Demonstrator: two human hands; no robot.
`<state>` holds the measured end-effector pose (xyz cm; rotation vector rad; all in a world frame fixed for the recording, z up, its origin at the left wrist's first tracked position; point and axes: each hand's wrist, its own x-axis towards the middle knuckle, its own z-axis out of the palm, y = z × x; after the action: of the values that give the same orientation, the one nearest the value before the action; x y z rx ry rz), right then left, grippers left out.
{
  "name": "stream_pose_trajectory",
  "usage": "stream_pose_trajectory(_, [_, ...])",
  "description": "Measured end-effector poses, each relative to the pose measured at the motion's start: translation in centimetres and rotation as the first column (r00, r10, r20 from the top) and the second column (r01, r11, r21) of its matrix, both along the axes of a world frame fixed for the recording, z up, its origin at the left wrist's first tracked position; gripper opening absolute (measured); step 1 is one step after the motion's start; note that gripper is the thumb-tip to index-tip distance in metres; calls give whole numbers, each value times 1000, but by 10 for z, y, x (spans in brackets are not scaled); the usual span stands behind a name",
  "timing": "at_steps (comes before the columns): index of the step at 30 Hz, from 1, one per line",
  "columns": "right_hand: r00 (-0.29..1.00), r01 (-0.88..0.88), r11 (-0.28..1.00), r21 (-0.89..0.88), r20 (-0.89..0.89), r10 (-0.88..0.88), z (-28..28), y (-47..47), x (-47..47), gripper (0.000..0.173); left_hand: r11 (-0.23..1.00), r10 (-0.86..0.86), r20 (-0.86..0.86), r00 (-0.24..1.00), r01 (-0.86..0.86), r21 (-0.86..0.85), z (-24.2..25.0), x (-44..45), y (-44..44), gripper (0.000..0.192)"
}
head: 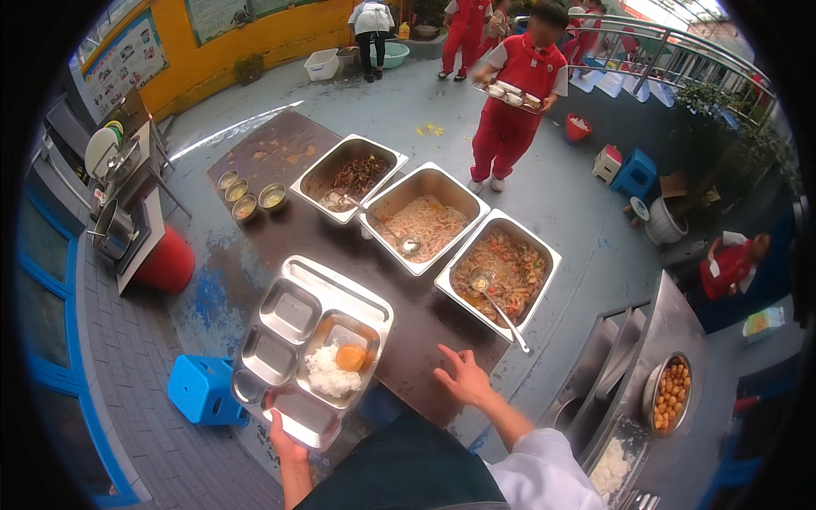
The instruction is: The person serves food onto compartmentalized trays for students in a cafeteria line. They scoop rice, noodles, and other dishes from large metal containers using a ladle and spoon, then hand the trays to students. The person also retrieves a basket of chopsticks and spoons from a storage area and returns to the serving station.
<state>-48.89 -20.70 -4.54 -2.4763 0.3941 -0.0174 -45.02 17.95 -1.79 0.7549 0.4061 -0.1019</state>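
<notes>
My left hand (288, 440) grips the near edge of a stainless-steel compartment tray (290, 347). White rice (331, 376) and a round orange-brown piece of food (350, 357) share one of its compartments; the others hold no food. My right hand (464, 376), fingers spread and holding nothing, hovers by the near edge of the brown table (408, 347). Closest to it is a steel pan of chopped stewed food (519, 255) with a ladle (500, 306) in it. Beside that stand a pan of noodles (426, 220) with a ladle (398, 237) and a pan of dark chopped food (357, 175) with a spoon.
Several small metal bowls (273, 197) stand on the table's left. A person in red (519, 95) holds a filled tray beyond the pans. At right, a metal counter (663, 331) bears a bowl of browned round food (672, 392) and rice (612, 468). A blue stool (201, 389) stands at left.
</notes>
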Motion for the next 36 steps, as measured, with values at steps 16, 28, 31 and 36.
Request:
stream_pose_trajectory(16, [950, 215, 884, 415, 120, -288, 51, 26, 216, 50, 937, -327, 158, 932, 342, -79, 57, 390, -63, 43])
stream_pose_trajectory(28, [878, 357, 931, -73, 368, -307, -18, 75, 474, 19, 875, -484, -24, 875, 484, -24, 35, 653, -54, 45])
stream_pose_trajectory(31, [624, 677, 725, 123, 426, -655, -16, 58, 413, 13, 866, -498, -28, 867, 498, 31, 36, 676, -58, 45])
stream_pose_trajectory(36, [34, 455, -277, 846, -327, -944, 4, 32, 338, 17, 864, -499, -94, 862, 503, 24, 23, 700, -78, 43])
